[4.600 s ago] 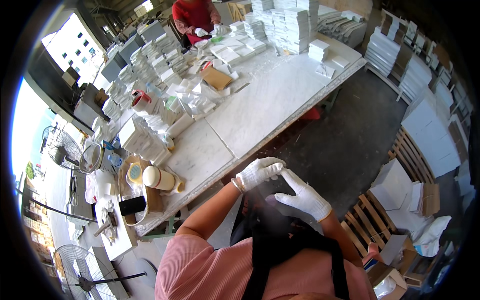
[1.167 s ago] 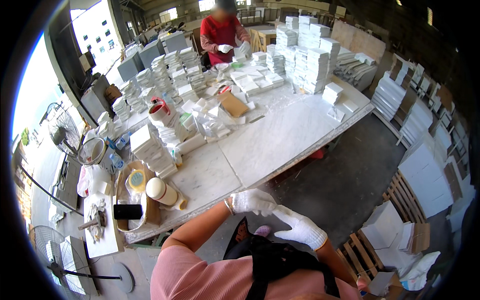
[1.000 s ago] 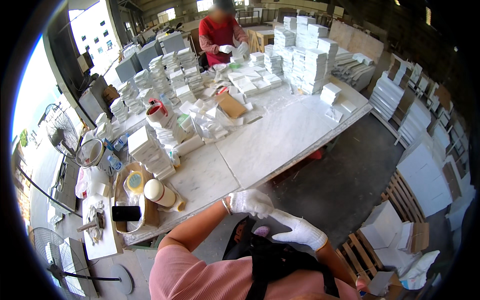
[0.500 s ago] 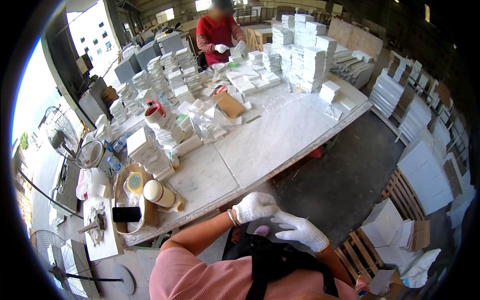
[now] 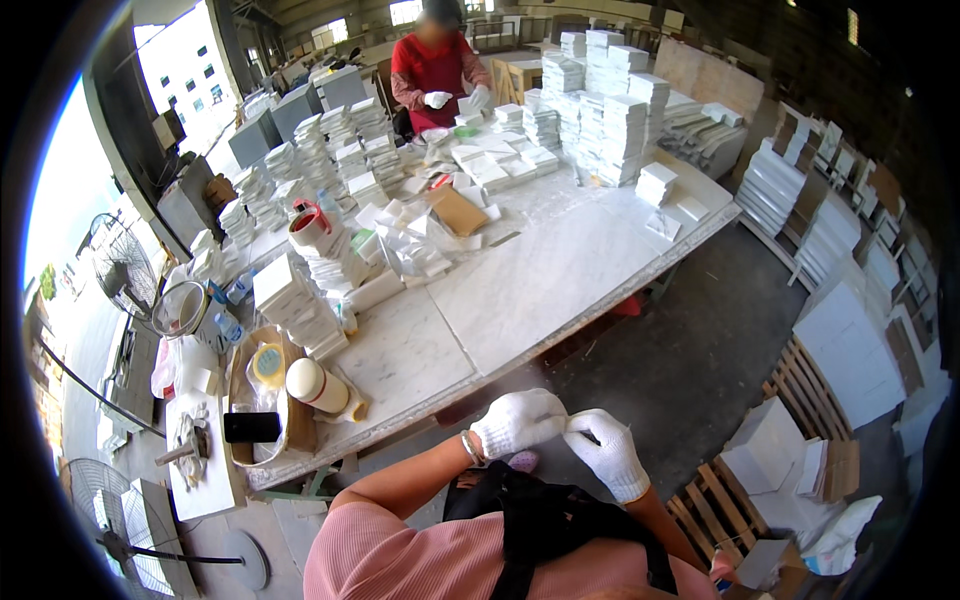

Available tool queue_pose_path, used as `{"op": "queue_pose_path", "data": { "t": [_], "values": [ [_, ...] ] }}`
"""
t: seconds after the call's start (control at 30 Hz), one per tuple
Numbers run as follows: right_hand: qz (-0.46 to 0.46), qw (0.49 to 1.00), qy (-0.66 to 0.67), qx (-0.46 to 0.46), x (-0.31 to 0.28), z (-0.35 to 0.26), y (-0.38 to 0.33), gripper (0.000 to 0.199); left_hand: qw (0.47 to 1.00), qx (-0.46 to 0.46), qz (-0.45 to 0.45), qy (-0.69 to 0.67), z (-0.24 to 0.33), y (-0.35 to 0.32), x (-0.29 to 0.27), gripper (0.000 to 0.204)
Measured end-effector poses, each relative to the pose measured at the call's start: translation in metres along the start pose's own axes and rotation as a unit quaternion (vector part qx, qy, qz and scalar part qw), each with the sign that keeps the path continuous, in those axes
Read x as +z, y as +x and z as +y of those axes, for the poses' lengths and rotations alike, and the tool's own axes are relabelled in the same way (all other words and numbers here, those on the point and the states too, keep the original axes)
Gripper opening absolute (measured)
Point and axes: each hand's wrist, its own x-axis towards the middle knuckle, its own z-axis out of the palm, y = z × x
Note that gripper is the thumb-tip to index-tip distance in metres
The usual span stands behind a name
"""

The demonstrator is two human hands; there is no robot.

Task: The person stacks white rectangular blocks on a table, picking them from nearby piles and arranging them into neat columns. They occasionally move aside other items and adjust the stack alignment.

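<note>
Right hand now more curled than before

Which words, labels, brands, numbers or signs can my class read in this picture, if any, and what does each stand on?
None can be read with certainty.
Yellow roll: marks on its round face, too small to read.
Clear bottle: bluish label, too small and blurred.
White sack: bluish print, too blurred.
Left hand and right hand, in white gloves: no lettering visible.
</note>
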Motion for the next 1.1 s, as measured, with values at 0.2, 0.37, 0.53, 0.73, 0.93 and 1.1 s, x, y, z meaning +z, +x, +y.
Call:
{"op": "queue_pose_path", "data": {
  "t": [0.2, 0.37, 0.53, 0.73, 0.93, 1.1],
  "values": [
    [-0.026, 0.998, -0.06, -0.011, 0.002, 0.008, -0.007, 0.01, 0.978, 0.103, -0.003, 0.179, 0.013, 0.006, -0.001, 0.027],
    [-0.16, 0.972, -0.172, 0.001, 0.006, 0.017, -0.014, 0.012, 0.934, 0.172, -0.087, 0.301, 0.025, 0.013, 0.005, 0.029],
    [-0.285, 0.912, -0.273, 0.11, 0.011, 0.008, -0.011, 0.028, 0.899, 0.147, -0.176, 0.372, 0.027, 0.015, 0.023, 0.025],
    [-0.229, 0.911, -0.343, 0.009, 0.022, 0.019, -0.005, 0.041, 0.897, 0.007, -0.262, 0.357, 0.028, 0.027, 0.026, 0.022],
    [-0.235, 0.904, -0.348, 0.085, 0.027, 0.009, 0.006, 0.068, 0.951, 0.017, -0.19, 0.244, 0.008, 0.026, 0.032, 0.026],
    [-0.236, 0.886, -0.392, 0.074, 0.03, 0.013, 0.008, 0.069, 0.98, 0.016, -0.103, 0.17, -0.003, 0.016, 0.042, 0.027]
  ]
}}
